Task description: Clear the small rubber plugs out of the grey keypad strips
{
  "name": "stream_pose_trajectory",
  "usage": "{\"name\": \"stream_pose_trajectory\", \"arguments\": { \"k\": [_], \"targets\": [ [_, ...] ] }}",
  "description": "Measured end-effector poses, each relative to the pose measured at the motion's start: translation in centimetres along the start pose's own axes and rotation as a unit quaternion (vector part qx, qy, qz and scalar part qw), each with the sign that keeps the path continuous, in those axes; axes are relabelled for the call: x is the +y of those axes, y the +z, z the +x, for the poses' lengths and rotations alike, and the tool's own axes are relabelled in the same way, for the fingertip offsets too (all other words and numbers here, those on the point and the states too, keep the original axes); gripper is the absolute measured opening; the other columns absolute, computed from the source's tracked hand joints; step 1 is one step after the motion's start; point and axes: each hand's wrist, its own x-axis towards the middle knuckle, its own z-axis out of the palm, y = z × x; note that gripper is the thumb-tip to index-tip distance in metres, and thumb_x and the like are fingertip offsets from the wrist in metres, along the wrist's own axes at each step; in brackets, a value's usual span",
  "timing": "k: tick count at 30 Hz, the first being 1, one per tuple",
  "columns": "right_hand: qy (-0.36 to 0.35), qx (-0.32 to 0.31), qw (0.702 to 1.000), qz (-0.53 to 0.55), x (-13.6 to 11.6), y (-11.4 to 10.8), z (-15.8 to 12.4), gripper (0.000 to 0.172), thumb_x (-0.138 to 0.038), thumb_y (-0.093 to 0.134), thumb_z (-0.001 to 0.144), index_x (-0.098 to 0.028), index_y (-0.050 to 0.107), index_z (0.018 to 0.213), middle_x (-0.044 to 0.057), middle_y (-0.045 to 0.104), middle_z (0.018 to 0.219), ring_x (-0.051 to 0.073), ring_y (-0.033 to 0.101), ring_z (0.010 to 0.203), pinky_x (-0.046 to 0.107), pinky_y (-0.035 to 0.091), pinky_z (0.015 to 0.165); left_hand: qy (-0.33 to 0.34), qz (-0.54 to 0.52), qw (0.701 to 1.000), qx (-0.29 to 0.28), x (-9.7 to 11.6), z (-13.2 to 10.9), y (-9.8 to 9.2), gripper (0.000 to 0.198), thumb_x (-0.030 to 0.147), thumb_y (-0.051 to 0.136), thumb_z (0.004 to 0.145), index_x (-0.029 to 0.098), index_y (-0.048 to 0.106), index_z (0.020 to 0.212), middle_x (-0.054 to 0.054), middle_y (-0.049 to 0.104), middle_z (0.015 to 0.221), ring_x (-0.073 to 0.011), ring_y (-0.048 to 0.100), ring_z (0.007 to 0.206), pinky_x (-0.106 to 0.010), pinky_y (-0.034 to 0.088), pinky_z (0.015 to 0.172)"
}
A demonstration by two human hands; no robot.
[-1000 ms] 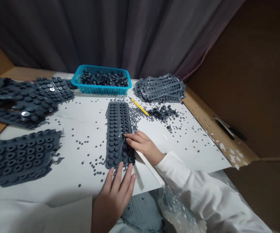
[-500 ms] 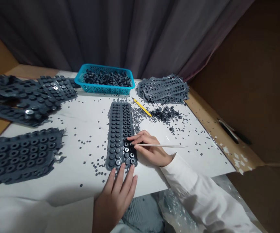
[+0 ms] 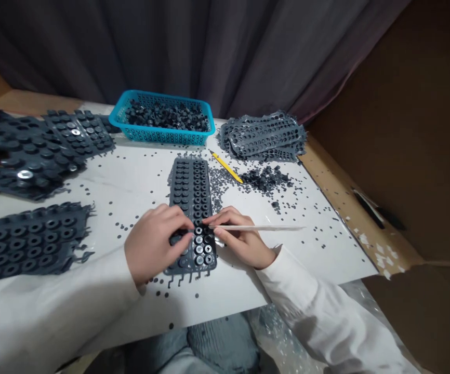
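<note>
A dark grey rubber sheet [image 3: 185, 195] with rows of round, ring-topped knobs lies lengthwise on the white tabletop. My right hand [image 3: 244, 239] is closed around a thin white stick [image 3: 264, 227], its fingertips on the sheet's right-hand rows. The stick's tip, by the knobs, is hard to see among the dark parts. Over the left-hand rows, my left hand [image 3: 157, 240] is curled with thumb and forefinger nearly together at the knobs. What lies between those fingertips is hidden. Several knobs near the sheet's front end look shiny.
A blue basket [image 3: 162, 137] of small dark parts stands at the back. A yellow pen-like tool [image 3: 226, 167] lies beside a pile of dark pieces [image 3: 267, 179]. Perforated sheets [image 3: 266, 136] are stacked behind; more knobbed sheets [image 3: 22, 239] lie left. Small dark discs litter the tabletop.
My left hand has moved up from the sheet's front edge onto its left rows and its fingers have curled in. The right hand stays near the same knobs, still holding the stick.
</note>
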Motion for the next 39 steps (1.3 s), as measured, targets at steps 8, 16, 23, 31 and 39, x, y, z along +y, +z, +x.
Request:
{"name": "stream_pose_trajectory", "arguments": {
  "k": [8,16,23,31,39],
  "targets": [
    [0.004,-0.038,0.999,-0.016,0.2,0.3,0.0,0.008,-0.026,0.057,0.089,-0.021,0.063,0.09,0.008,0.072,0.098,0.021,0.061,0.093,0.039,0.051,0.083,0.003,-0.027,1.0,-0.014,-2.6,1.1,2.0,0.016,0.029,0.059,0.084,0.02,0.071,0.085,-0.003,0.058,0.08,-0.0185,0.051,0.081,-0.03,0.04,0.072],
    [0.013,-0.043,0.999,-0.023,-0.1,0.2,0.1,0.008,-0.026,0.057,0.09,-0.021,0.063,0.091,0.008,0.072,0.097,0.02,0.061,0.091,0.038,0.051,0.08,0.031,-0.042,0.999,0.011,-2.8,1.3,2.5,0.019,0.027,0.055,0.088,0.019,0.071,0.081,-0.003,0.058,0.076,-0.0172,0.049,0.078,-0.029,0.039,0.069],
    [0.019,-0.048,0.998,-0.018,0.0,0.2,0.0,0.007,-0.024,0.056,0.09,-0.021,0.063,0.092,0.008,0.071,0.097,0.02,0.062,0.092,0.038,0.051,0.082,0.037,-0.056,0.998,0.015,-2.9,1.3,2.6,0.02,0.027,0.056,0.088,0.019,0.071,0.079,-0.002,0.057,0.075,-0.0174,0.048,0.076,-0.03,0.038,0.07],
    [-0.002,-0.064,0.998,-0.024,-0.1,0.0,0.1,0.008,-0.024,0.053,0.091,-0.021,0.061,0.093,0.008,0.071,0.098,0.019,0.061,0.092,0.037,0.051,0.081,0.036,-0.069,0.997,0.012,-3.0,1.3,2.6,0.017,0.025,0.057,0.088,0.018,0.07,0.079,-0.002,0.057,0.075,-0.017,0.047,0.077,-0.029,0.037,0.07],
    [-0.013,-0.066,0.997,-0.031,0.0,0.0,0.0,0.009,-0.023,0.052,0.092,-0.021,0.06,0.095,0.008,0.07,0.098,0.019,0.06,0.093,0.035,0.05,0.081,0.038,-0.07,0.997,0.02,-2.9,1.3,2.6,0.015,0.024,0.059,0.087,0.018,0.07,0.078,-0.002,0.057,0.074,-0.0168,0.047,0.075,-0.028,0.037,0.069]
  ]
}}
